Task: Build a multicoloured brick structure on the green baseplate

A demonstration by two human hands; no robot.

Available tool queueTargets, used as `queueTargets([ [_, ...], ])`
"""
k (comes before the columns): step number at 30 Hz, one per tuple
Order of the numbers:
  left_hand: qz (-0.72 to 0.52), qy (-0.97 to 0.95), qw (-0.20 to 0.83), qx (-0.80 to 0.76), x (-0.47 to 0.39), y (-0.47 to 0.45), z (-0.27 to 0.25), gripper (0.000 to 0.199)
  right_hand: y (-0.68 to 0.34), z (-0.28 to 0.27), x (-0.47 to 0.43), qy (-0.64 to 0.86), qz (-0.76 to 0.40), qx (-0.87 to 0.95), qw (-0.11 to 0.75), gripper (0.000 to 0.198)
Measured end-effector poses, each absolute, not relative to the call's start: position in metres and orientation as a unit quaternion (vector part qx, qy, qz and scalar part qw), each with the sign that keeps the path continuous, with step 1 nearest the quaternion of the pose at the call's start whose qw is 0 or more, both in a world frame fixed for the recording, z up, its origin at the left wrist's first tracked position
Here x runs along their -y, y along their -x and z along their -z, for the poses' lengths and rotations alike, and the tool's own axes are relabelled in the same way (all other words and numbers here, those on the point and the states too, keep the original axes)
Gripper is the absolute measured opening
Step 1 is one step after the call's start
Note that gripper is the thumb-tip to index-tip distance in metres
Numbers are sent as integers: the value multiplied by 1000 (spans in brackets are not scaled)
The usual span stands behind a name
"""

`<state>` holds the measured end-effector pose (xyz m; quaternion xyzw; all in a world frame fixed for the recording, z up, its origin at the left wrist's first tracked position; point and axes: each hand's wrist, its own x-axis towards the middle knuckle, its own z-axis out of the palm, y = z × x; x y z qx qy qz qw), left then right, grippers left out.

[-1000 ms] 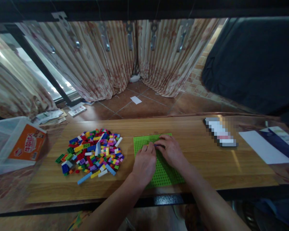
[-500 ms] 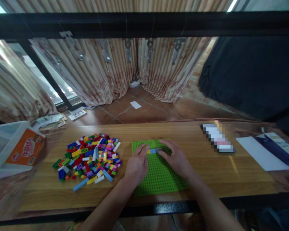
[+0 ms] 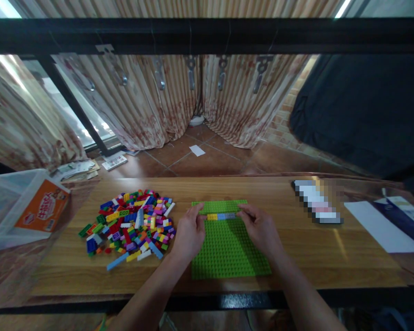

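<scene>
A green studded baseplate (image 3: 232,250) lies on the wooden table in front of me. Across its upper part runs a narrow row of toy bricks (image 3: 221,216), yellow, light blue and greyish from left to right, with a darker piece at the left end. My left hand (image 3: 190,232) has its fingers closed at the left end of the row. At the right end, my right hand (image 3: 260,227) pinches with thumb and forefinger. Whether the row is pressed onto the studs or just above them, I cannot tell.
To the left is a heap of loose coloured bricks (image 3: 131,225), with a clear plastic bin (image 3: 17,239) beyond it. A blurred-out phone-like object (image 3: 317,202) and white paper (image 3: 382,227) lie to the right. The table's dark front edge (image 3: 227,301) runs below my forearms.
My hands have moved apart to the two ends of the row, so more of its bricks show. The fingers of my right hand have drawn together. The view has shifted slightly.
</scene>
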<state>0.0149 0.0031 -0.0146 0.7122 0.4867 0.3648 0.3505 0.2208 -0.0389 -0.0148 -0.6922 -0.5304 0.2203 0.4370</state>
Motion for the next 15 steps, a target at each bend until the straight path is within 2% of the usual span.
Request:
queueTargets([
  [4, -396, -659, 410, -491, -2, -16, 21, 38, -219, 15, 36, 709, -279, 472, 445, 32],
  [9, -430, -584, 464, -508, 5, -21, 28, 37, -217, 14, 37, 692, -392, 343, 500, 37],
  [15, -497, -480, 530, -491, 14, -32, 39, 47, -205, 14, 44, 658, -419, 276, 562, 42],
])
